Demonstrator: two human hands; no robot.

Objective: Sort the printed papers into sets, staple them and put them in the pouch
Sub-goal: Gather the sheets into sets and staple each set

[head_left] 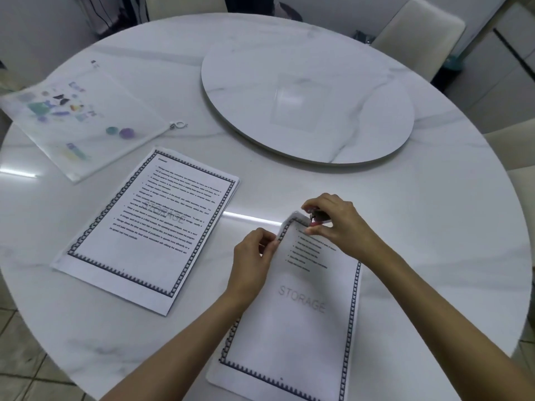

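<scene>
While the right hand (338,224) grips a small red stapler (317,217) on the top corner of a paper set (298,314), the left hand (252,256) pinches the top left edge of the same pages. That corner is lifted a bit off the table (434,227), and the rest of the set lies flat near the front edge. The table is big, round and white, with grey marble lines and a shiny strip of light. A round turning tray (246,82) of the same stone sits on its far side. Left of the hands lies a stack of printed papers (150,227) with a dark border and the word STORAGE. Further left, near the table's edge, is the see-through pouch (84,117) with colourful pictures on it. Cream chairs (419,39) stand around the table, and the floor (23,357) has pale tiles.
</scene>
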